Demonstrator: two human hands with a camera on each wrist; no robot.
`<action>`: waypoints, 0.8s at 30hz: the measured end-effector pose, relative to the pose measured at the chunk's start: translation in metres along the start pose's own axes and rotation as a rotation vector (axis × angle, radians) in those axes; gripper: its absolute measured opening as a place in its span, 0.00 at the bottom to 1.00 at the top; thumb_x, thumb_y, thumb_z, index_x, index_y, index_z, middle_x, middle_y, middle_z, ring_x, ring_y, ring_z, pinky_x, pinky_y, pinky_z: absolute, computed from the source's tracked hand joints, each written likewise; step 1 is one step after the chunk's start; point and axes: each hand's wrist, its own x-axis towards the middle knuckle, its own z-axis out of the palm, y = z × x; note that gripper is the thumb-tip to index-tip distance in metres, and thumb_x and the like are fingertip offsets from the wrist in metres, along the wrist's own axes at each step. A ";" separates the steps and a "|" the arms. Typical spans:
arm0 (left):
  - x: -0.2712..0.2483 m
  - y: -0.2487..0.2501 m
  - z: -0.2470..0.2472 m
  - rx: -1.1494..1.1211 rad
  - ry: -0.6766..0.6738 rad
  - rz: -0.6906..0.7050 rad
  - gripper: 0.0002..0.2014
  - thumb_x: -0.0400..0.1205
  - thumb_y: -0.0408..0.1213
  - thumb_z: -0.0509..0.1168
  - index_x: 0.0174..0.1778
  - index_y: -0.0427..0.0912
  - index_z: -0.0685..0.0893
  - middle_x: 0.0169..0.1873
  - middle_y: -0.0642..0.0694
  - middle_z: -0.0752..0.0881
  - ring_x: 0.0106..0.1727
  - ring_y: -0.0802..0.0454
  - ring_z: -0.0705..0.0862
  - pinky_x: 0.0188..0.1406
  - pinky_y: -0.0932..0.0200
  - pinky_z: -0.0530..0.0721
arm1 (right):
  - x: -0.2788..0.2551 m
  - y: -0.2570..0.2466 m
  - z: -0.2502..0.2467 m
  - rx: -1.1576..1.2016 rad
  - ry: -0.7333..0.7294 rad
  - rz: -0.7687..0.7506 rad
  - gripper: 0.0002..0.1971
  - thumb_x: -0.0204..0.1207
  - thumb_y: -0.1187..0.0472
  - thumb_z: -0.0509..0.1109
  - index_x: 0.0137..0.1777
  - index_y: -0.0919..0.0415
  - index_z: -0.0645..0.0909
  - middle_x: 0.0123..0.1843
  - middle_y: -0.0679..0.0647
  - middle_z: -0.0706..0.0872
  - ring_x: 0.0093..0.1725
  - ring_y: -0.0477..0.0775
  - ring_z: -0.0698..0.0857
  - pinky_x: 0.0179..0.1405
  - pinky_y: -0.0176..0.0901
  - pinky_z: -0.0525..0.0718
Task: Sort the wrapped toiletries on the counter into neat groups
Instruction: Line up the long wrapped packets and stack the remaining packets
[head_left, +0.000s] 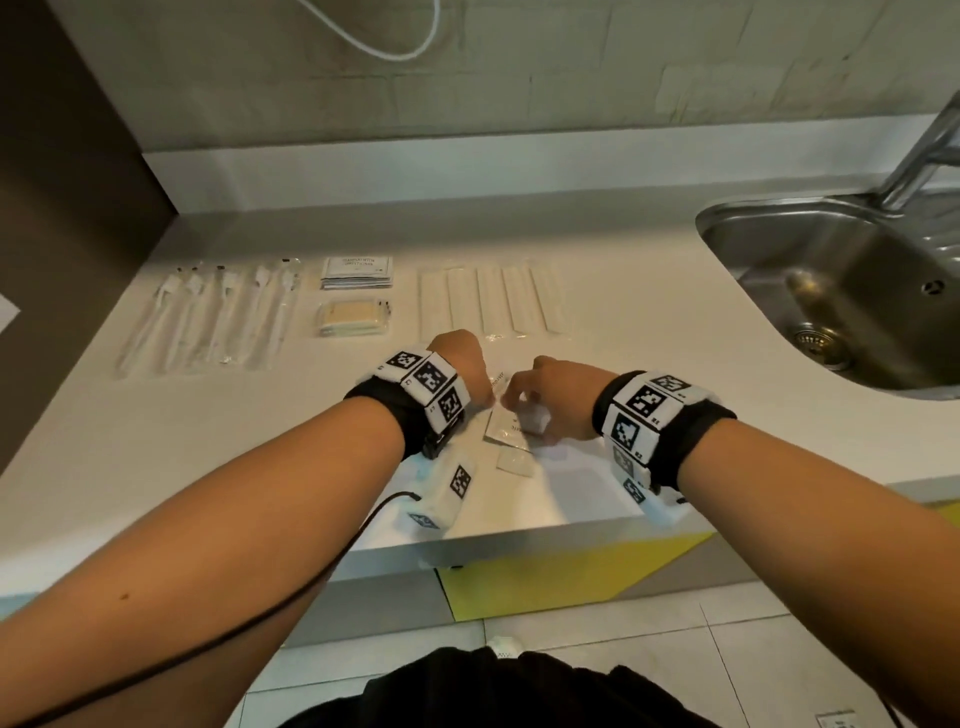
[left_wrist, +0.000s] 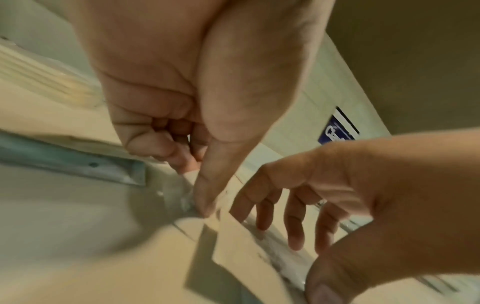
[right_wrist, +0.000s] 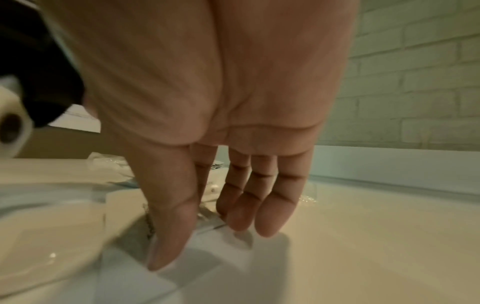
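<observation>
Both hands meet over a few small flat packets (head_left: 508, 429) near the counter's front edge. My left hand (head_left: 480, 384) has its fingers curled into the palm, and its thumb tip (left_wrist: 205, 205) presses down at the edge of a clear wrapper (left_wrist: 174, 191). My right hand (head_left: 530, 405) reaches down with straight fingers (right_wrist: 272, 216), whose tips touch a flat white packet (right_wrist: 207, 246). Sorted along the back lie wrapped toothbrushes (head_left: 208, 317), a sachet stack (head_left: 357, 273), a yellow packet stack (head_left: 354, 318) and long white wrapped items (head_left: 491, 301).
A steel sink (head_left: 727, 223) with a tap (head_left: 924, 156) takes up the right end of the counter. A dark panel (head_left: 62, 208) borders the left end. The counter's front edge (head_left: 467, 540) runs just below my wrists, and a tiled wall stands behind.
</observation>
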 end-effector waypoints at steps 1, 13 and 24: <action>-0.005 -0.004 -0.002 -0.054 0.023 -0.007 0.12 0.80 0.43 0.70 0.45 0.35 0.87 0.44 0.40 0.88 0.56 0.39 0.88 0.47 0.54 0.83 | 0.000 -0.002 -0.001 -0.003 0.003 0.026 0.27 0.71 0.57 0.76 0.70 0.47 0.74 0.64 0.55 0.74 0.57 0.59 0.83 0.57 0.47 0.82; -0.053 -0.063 -0.008 -0.626 0.366 -0.008 0.13 0.80 0.39 0.70 0.58 0.41 0.89 0.54 0.45 0.90 0.56 0.45 0.87 0.59 0.51 0.85 | -0.005 -0.008 -0.001 0.005 0.044 0.164 0.19 0.69 0.62 0.79 0.60 0.62 0.82 0.63 0.57 0.83 0.61 0.59 0.82 0.59 0.48 0.80; -0.065 -0.058 -0.002 -0.949 0.267 -0.036 0.12 0.83 0.33 0.62 0.61 0.43 0.82 0.50 0.37 0.90 0.50 0.37 0.91 0.51 0.37 0.90 | -0.010 -0.006 -0.014 0.421 0.108 0.119 0.08 0.79 0.66 0.68 0.55 0.65 0.85 0.44 0.57 0.85 0.38 0.51 0.82 0.42 0.39 0.81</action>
